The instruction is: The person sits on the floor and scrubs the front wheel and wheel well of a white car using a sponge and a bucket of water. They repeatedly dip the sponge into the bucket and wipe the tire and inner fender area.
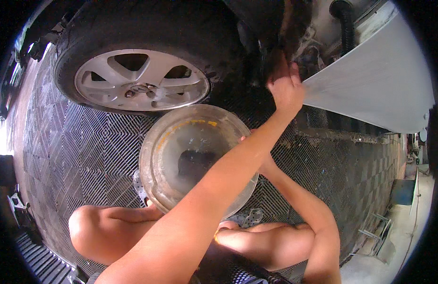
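Observation:
My left hand reaches up into the shadowed wheel well behind the car wheel, beside the edge of a white body panel. Its fingers look bent around something dark, which I cannot make out in the shadow. Between my knees is a round, whitish bucket holding greyish liquid with a dark reflection on it. At the bucket's right rim is my right hand, mostly hidden behind my left forearm; its fingertips show at the rim, gripping it.
Black ridged floor tiles lie under the car and around my feet. A black corrugated hose hangs inside the wheel arch. Off to the right stand a metal frame and a dark blue container.

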A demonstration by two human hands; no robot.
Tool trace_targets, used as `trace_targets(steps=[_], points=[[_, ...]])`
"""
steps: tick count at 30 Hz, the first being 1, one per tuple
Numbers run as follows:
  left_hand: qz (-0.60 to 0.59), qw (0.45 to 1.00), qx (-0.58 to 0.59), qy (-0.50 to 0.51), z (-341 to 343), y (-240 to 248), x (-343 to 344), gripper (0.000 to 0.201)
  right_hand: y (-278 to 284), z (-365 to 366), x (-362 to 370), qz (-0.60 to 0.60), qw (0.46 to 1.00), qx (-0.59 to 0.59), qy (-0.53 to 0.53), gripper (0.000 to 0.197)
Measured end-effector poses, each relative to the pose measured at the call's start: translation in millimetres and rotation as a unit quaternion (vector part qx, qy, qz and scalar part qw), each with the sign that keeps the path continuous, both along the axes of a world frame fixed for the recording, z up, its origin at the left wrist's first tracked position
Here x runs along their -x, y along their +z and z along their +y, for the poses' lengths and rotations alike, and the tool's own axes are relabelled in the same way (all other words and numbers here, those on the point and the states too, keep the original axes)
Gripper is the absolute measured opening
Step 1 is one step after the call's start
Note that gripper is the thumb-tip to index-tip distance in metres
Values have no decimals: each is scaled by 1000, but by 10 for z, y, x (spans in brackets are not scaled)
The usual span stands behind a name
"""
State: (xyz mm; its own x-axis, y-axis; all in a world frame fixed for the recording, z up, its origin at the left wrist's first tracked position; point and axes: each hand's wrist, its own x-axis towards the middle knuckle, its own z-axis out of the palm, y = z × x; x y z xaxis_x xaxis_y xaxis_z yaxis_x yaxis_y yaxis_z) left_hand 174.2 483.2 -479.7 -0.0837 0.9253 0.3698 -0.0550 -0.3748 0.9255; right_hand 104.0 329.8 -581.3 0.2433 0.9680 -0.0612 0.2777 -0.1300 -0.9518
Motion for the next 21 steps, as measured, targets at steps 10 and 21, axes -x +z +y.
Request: trace_targets(steps=[10,21], points=[[-32,994,80,-62,32,-118,54,45,57,5,-11,22,998,50,-15,38],[61,981,118,-140,-284,-231,482,34,-47,-73,-190,-142,989,31,39,41]])
